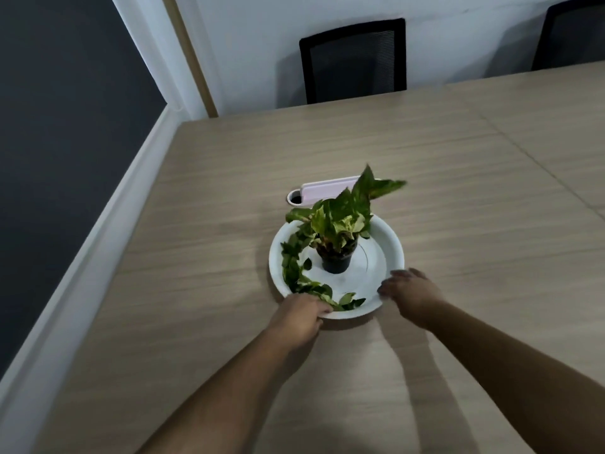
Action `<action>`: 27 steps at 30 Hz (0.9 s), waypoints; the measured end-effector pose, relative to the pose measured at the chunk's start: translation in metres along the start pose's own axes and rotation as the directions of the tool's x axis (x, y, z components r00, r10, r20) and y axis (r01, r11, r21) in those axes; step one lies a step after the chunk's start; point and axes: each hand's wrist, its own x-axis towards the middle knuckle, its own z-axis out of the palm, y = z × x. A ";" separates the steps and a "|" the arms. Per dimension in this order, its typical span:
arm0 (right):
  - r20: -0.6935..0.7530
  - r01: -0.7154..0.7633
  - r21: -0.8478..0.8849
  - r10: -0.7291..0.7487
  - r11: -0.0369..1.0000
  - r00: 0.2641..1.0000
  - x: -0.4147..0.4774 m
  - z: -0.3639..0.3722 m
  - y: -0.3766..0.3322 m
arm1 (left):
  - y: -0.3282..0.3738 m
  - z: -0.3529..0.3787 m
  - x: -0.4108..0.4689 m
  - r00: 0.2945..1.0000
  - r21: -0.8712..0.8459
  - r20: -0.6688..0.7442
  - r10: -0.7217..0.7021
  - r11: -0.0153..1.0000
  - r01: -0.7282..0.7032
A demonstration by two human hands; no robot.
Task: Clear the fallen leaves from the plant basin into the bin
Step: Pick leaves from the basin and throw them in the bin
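A white basin (389, 244) sat on the tabletop (209, 198) with a small potted plant (335, 234) inside and fallen leaves (294, 273) along its left edge. The left hand (299, 317) gripped the near rim. The right hand (409, 291) touched the rim, its fingers (388, 286) maybe loose; blur hid them. No writing showed.

Two hands, left hand (299, 317) and right hand (409, 291), at one white basin (388, 247); beyond them one potted plant (335, 239), two chairs (353, 60).

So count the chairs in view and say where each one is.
2. One black chair stands behind the table's far edge; another chair is at top right, partly cut off.
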 end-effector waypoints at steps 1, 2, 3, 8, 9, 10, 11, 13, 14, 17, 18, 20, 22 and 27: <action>0.016 -0.036 -0.017 0.036 0.999 0.999 0.000 -0.001 0.001 | 0.005 0.003 -0.002 1.000 0.004 0.015 0.009 1.000 -0.009; 0.029 -0.051 -0.007 0.051 0.999 0.998 0.000 -0.002 -0.003 | 0.005 0.004 -0.005 1.000 0.016 0.024 0.010 1.000 -0.010; 0.030 -0.029 0.019 0.028 0.999 0.999 -0.001 -0.003 -0.011 | 0.002 0.004 -0.008 1.000 0.025 0.023 -0.005 1.000 0.004; -0.043 0.241 0.196 -0.237 0.951 0.970 -0.014 0.015 -0.062 | -0.036 -0.012 -0.016 0.990 0.066 -0.020 -0.142 0.988 0.143; -0.050 0.246 0.209 -0.241 0.947 0.969 -0.014 0.016 -0.063 | -0.038 -0.014 -0.017 0.988 0.054 -0.020 -0.152 0.987 0.153; -0.054 0.233 0.224 -0.226 0.946 0.973 -0.012 0.015 -0.058 | -0.036 -0.014 -0.018 0.987 0.043 -0.020 -0.157 0.986 0.158; -0.045 0.209 0.228 -0.204 0.951 0.978 -0.009 0.014 -0.051 | -0.031 -0.014 -0.018 0.988 0.037 -0.022 -0.155 0.987 0.156; -0.017 0.155 0.194 -0.154 0.969 0.988 -0.004 0.008 -0.031 | -0.019 -0.009 -0.017 0.990 0.016 -0.037 -0.139 0.990 0.140; -0.008 0.122 0.190 -0.123 0.974 0.992 -0.002 0.006 -0.022 | -0.012 -0.005 -0.016 0.990 -0.002 -0.042 -0.134 0.991 0.134; 0.042 0.034 0.233 -0.045 0.972 0.998 0.003 0.000 -0.012 | 0.002 -0.002 -0.012 0.986 -0.055 -0.010 -0.169 0.984 0.168; 0.069 0.016 0.252 -0.035 0.968 0.997 0.005 -0.003 -0.015 | 0.001 -0.004 -0.010 0.977 -0.114 0.017 -0.212 0.971 0.212; 0.070 -0.019 0.313 -0.003 0.950 0.998 0.013 -0.007 -0.023 | -0.001 -0.011 -0.004 0.962 -0.234 0.055 -0.266 0.933 0.272; 0.020 -0.068 0.367 0.065 0.928 0.998 0.021 -0.013 -0.034 | -0.001 -0.016 0.005 0.963 -0.226 0.031 -0.267 0.937 0.267; 0.112 -0.121 0.200 0.100 0.972 0.989 0.040 -0.006 -0.053 | 0.012 0.000 0.029 0.945 -0.083 -0.012 -0.327 0.942 0.325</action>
